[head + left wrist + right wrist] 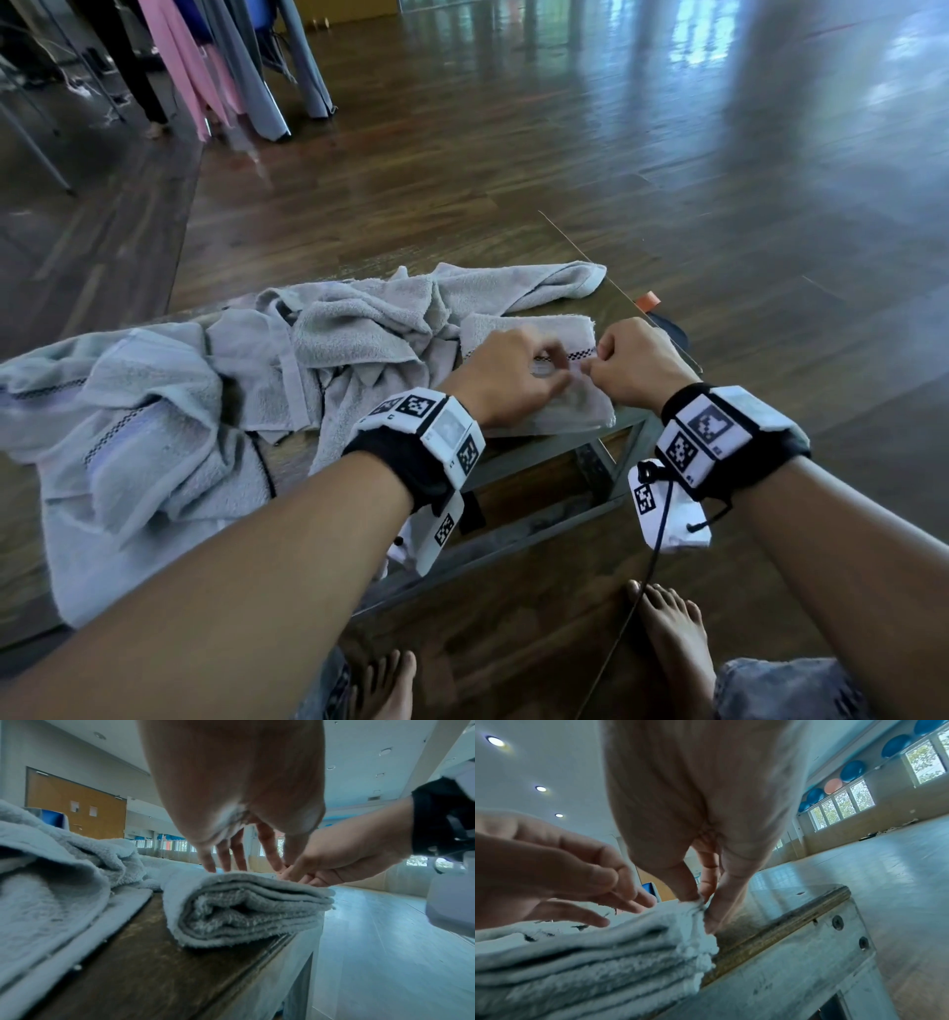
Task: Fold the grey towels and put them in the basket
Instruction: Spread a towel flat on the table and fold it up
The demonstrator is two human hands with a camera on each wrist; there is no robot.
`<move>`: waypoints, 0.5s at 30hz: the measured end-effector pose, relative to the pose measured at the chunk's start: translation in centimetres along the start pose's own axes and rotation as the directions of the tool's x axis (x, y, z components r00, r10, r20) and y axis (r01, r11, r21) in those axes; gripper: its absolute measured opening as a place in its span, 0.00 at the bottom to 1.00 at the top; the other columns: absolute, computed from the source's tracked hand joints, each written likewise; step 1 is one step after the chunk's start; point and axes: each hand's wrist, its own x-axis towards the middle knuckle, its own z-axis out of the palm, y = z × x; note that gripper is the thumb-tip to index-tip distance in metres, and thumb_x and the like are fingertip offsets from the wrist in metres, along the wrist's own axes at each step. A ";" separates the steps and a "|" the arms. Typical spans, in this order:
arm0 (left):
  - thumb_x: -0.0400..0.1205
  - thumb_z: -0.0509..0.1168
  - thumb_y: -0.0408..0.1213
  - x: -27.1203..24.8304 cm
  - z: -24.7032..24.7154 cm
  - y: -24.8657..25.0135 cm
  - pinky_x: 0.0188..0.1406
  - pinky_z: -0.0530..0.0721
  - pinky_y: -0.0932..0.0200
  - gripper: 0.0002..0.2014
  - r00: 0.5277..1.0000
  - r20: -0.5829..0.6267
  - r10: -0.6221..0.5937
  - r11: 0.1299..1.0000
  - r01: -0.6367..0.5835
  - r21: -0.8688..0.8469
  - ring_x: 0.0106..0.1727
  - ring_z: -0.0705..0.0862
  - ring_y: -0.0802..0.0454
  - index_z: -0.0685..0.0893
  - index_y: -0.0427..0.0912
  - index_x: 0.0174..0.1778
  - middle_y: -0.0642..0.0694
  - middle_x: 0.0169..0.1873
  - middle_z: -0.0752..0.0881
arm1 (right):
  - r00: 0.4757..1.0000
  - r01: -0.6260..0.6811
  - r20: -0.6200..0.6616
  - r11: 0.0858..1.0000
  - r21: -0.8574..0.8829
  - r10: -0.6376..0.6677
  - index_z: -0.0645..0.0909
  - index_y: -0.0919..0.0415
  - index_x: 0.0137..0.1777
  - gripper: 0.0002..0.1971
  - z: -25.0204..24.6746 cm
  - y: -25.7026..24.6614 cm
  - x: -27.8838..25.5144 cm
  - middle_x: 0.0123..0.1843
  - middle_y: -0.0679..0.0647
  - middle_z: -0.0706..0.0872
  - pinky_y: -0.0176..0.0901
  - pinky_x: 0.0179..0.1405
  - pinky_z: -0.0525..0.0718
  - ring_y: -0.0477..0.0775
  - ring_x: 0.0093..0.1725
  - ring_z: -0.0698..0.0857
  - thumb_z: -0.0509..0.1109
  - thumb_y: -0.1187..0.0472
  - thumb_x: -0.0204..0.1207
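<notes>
Grey terry cloth, folded into a thick stack of several layers, is seen lying on a low wooden table; this folded towel is taken as the landmark for all that follows. It sits at a corner of the table, close to the edges. To its left, touching it, a heap of unfolded grey towels is spread across the rest of the tabletop.

Directly over the folded towel, the left hand is held with fingers straight and spread, their tips resting on the top layer. At the towel's right edge, the right hand is closed in a pinch, with thumb and fingers gripping the edge layers of the cloth.

The step in hand is judged to be the last tidying of one fold, with edges being aligned. The next move would call for the stack to be lifted whole, supported from both sides so the layers do not slip apart. No basket is seen in any view, so its place relative to the towel cannot be told.
</notes>
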 end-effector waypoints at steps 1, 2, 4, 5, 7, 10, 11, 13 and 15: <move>0.81 0.69 0.48 0.2 -0.2 -0.5 0.66 0.79 0.47 0.11 0.998 -0.049 -0.034 0.998 0.037 0.059 0.64 0.80 0.49 0.85 0.49 0.56 0.46 0.62 0.83 | 1.000 -0.011 -0.008 1.000 -0.015 0.011 0.75 0.60 0.35 0.11 0.1 -0.3 -0.1 0.51 0.63 0.82 0.41 0.29 0.70 0.55 0.40 0.80 0.73 0.62 0.76; 0.81 0.68 0.49 0.4 -0.3 -1.1 0.69 0.77 0.45 0.14 0.995 -0.064 -0.080 0.988 0.088 0.124 0.69 0.77 0.48 0.82 0.50 0.60 0.46 0.66 0.80 | 1.000 -0.024 -0.017 0.999 -0.047 0.023 0.74 0.59 0.39 0.08 0.3 -0.5 -0.3 0.54 0.64 0.82 0.42 0.34 0.74 0.60 0.45 0.83 0.71 0.63 0.74; 0.81 0.65 0.53 0.6 0.0 -2.1 0.74 0.72 0.41 0.20 0.980 -0.017 -0.197 0.949 0.195 0.249 0.76 0.69 0.46 0.76 0.51 0.68 0.45 0.73 0.73 | 0.993 0.044 -0.095 0.976 -0.214 -0.065 0.73 0.59 0.52 0.11 0.9 -1.3 -1.1 0.62 0.62 0.79 0.51 0.44 0.78 0.66 0.58 0.82 0.70 0.63 0.72; 0.82 0.63 0.56 0.6 0.3 -2.5 0.77 0.67 0.39 0.22 0.969 0.016 -0.248 0.926 0.232 0.298 0.80 0.64 0.46 0.74 0.53 0.71 0.45 0.77 0.68 | 0.974 0.131 -0.141 0.945 -0.298 -0.179 0.72 0.60 0.59 0.17 1.5 -1.5 -1.5 0.65 0.61 0.78 0.55 0.50 0.80 0.65 0.63 0.80 0.70 0.62 0.73; 0.84 0.57 0.58 0.5 1.2 -3.2 0.81 0.55 0.35 0.26 0.945 0.091 -0.315 0.905 0.271 0.329 0.87 0.48 0.47 0.65 0.56 0.78 0.46 0.85 0.55 | 0.901 0.341 -0.142 0.870 -0.356 -0.411 0.70 0.61 0.69 0.21 2.4 -1.6 -1.6 0.72 0.59 0.75 0.56 0.65 0.77 0.61 0.71 0.76 0.67 0.58 0.77; 0.87 0.46 0.62 0.1 2.0 -4.1 0.82 0.41 0.35 0.32 0.921 0.195 -0.338 0.903 0.259 0.342 0.86 0.30 0.51 0.46 0.57 0.86 0.49 0.87 0.35 | 0.913 0.406 0.061 0.877 -0.259 -0.404 0.61 0.58 0.84 0.27 4.2 -0.9 -1.3 0.89 0.53 0.57 0.58 0.84 0.57 0.53 0.88 0.54 0.54 0.49 0.88; 0.87 0.43 0.63 0.0 1.9 -4.4 0.82 0.39 0.35 0.33 0.912 0.214 -0.349 0.899 0.260 0.354 0.85 0.28 0.53 0.41 0.58 0.87 0.50 0.86 0.31 | 0.928 0.373 0.113 0.901 -0.224 -0.356 0.55 0.57 0.88 0.30 4.7 -0.6 -1.1 0.91 0.50 0.50 0.58 0.86 0.52 0.49 0.89 0.47 0.50 0.46 0.89; 0.87 0.41 0.64 -0.1 1.7 -4.7 0.82 0.36 0.34 0.34 0.898 0.236 -0.371 0.892 0.273 0.360 0.84 0.25 0.55 0.37 0.60 0.86 0.53 0.85 0.28 | 0.936 0.347 0.143 0.914 -0.211 -0.322 0.47 0.54 0.90 0.32 5.5 0.0 -0.7 0.91 0.47 0.43 0.57 0.88 0.45 0.45 0.89 0.40 0.44 0.42 0.89; 0.86 0.40 0.65 -0.3 1.7 -4.7 0.82 0.35 0.34 0.34 0.891 0.245 -0.383 0.889 0.284 0.359 0.84 0.25 0.57 0.34 0.61 0.86 0.56 0.84 0.26 | 0.941 0.333 0.145 0.918 -0.216 -0.307 0.43 0.54 0.90 0.35 5.8 0.2 -0.4 0.91 0.46 0.39 0.55 0.87 0.41 0.45 0.88 0.36 0.42 0.39 0.88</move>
